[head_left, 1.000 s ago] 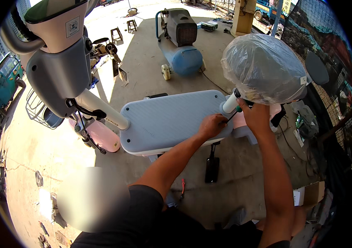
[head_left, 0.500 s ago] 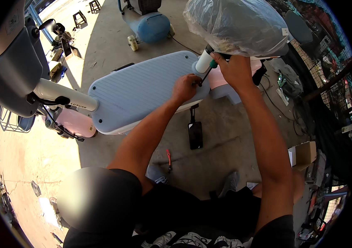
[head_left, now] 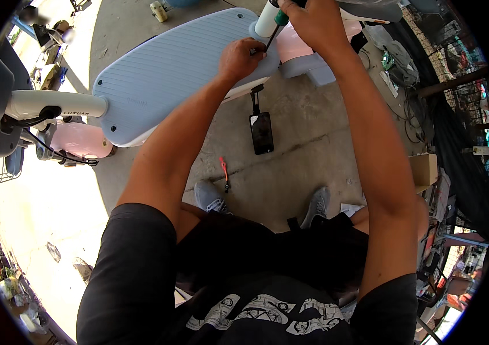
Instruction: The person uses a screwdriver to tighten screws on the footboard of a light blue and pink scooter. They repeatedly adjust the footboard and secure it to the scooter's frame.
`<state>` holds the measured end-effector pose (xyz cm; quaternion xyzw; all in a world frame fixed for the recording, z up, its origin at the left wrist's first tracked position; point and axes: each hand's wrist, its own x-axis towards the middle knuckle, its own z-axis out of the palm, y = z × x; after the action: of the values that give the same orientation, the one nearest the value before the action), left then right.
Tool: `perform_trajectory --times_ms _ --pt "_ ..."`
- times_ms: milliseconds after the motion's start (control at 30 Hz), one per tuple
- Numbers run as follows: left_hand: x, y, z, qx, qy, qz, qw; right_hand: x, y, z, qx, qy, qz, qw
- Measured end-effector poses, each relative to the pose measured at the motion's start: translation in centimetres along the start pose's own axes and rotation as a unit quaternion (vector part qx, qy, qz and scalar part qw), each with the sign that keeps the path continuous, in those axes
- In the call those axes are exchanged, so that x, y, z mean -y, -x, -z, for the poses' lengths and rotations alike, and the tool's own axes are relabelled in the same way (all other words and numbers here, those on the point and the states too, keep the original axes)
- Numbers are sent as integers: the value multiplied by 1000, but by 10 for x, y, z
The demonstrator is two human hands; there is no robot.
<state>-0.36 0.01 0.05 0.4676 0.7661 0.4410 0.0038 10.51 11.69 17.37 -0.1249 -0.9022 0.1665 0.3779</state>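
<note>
An electric scooter's blue-grey ribbed footboard [head_left: 164, 75] stretches across the upper middle, between a white front tube [head_left: 55, 105] and a white seat post [head_left: 266, 22]. My right hand [head_left: 313, 26] grips the green handle of a screwdriver [head_left: 280, 19], beside the seat post. Its thin shaft slants down to the footboard's right end. There my left hand [head_left: 239, 59] rests on the board with its fingers pinched together by the screwdriver's tip. Something small and dark shows at those fingers; I cannot make it out, and the tip itself is hidden.
A phone-like black device [head_left: 262, 133] hangs from a bracket under the board's near edge. On the concrete lies a red-and-black strip-like item [head_left: 224, 172], close to my shoes. An open cardboard box [head_left: 424, 171] and clutter line the right side. Pink scooter parts [head_left: 81, 140] show at left.
My view has tilted downward, so the scooter and both hands sit higher in the picture. Both hands keep their places at the footboard's right end, the screwdriver still in my right hand.
</note>
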Motion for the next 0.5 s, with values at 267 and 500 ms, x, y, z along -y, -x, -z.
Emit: perform_trajectory --times_ms 267,500 --pt "-2 2 0 -2 -2 3 1000 24 5 15 -40 -35 1 999" --pt "-2 -1 -1 0 5 -2 1000 -13 13 11 67 23 -38 997"
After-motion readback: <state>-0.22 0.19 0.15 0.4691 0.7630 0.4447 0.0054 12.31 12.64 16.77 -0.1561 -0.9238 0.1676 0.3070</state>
